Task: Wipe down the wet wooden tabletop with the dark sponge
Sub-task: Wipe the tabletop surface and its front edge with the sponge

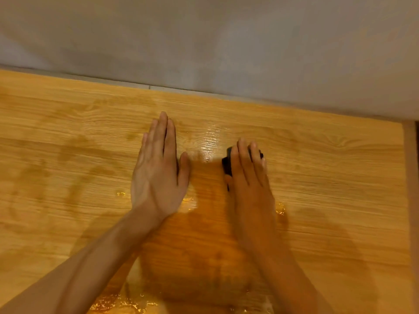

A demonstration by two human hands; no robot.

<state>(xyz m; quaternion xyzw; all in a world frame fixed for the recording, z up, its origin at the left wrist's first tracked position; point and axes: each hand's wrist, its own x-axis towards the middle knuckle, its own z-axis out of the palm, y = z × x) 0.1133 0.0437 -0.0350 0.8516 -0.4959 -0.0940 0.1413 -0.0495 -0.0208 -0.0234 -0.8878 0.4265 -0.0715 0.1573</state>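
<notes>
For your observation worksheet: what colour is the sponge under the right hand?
Black or very dark, seen in the head view: the sponge peeks out beneath the right hand.

indoor room, kind unclear | wet wooden tabletop (317,177) | plain wall (204,37)

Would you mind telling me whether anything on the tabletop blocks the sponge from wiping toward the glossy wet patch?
Nothing visible does. The dark sponge sits under the right hand, with bare tabletop up to the wet patch.
</notes>
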